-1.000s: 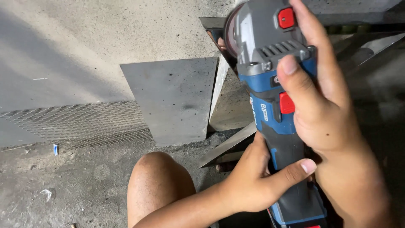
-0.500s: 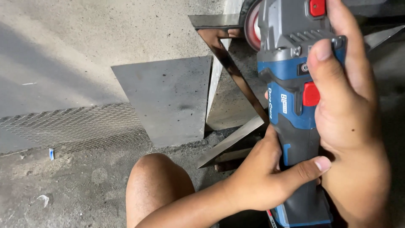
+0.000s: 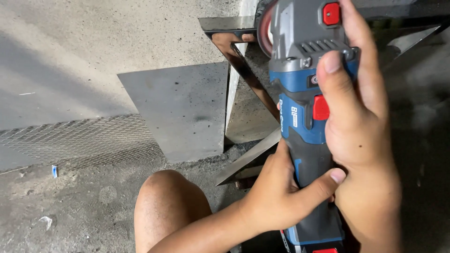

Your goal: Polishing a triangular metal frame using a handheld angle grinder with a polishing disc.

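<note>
— What lies on the concrete floor (image 3: 70, 56) over there?
— A flat grey metal sheet (image 3: 180, 110), with a strip of wire mesh (image 3: 79, 143) just to its left.
— Anything nearer?
— A bare knee (image 3: 164, 201) and a small blue scrap (image 3: 55, 171).

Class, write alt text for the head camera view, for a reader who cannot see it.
Two bare hands grip a blue and grey angle grinder: the right hand around its upper body, the left hand around its lower handle. Its disc sits by a metal angle frame, beside a flat steel sheet and mesh on concrete floor.
</note>
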